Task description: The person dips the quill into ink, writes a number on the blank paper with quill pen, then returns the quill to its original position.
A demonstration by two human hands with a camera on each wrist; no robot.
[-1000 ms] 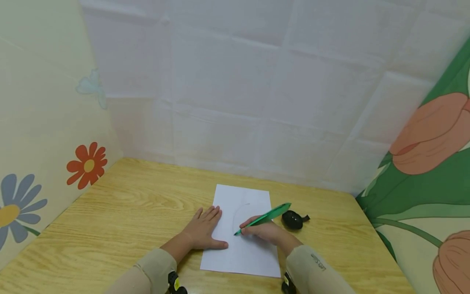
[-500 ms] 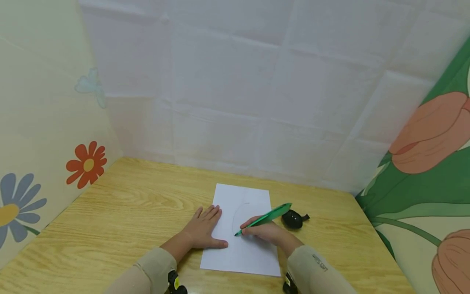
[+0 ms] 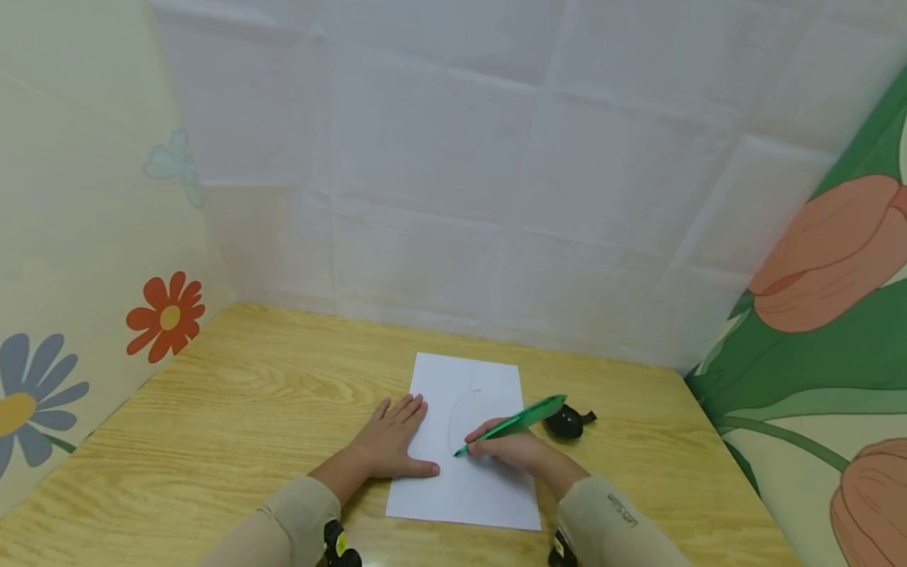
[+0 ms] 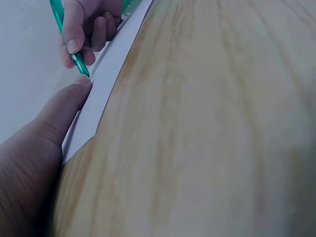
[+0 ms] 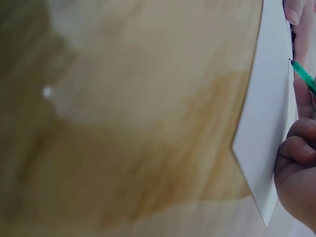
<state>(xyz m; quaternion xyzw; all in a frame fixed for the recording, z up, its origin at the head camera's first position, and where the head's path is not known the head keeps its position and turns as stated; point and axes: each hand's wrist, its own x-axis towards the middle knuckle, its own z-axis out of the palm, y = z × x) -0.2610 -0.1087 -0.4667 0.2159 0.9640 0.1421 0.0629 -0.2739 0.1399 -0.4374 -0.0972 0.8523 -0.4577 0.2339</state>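
A plain white rectangular sheet of paper [image 3: 471, 496] lies on the yellowish, wood-grained table [image 3: 298, 378]. At the sheet's nine o'clock I see the left hand [image 3: 393, 447] laid flat over its edge, fingers straight, thumb spread wide. Towards three, the right hand [image 3: 513, 449] pinches a glossy green pen [image 3: 526, 416], tip at the lower end of a thin, bowed line [image 3: 449, 425]. Beyond that hand, also around three, sits a shiny, rounded black object [image 3: 564, 424] with a stubby tab.

The right hand [image 3: 519, 450] hides part of the paper [image 3: 468, 498]; the sleeve lettering [image 3: 622, 510] is too small to read. The left wrist view crops the pen [image 4: 57, 14].
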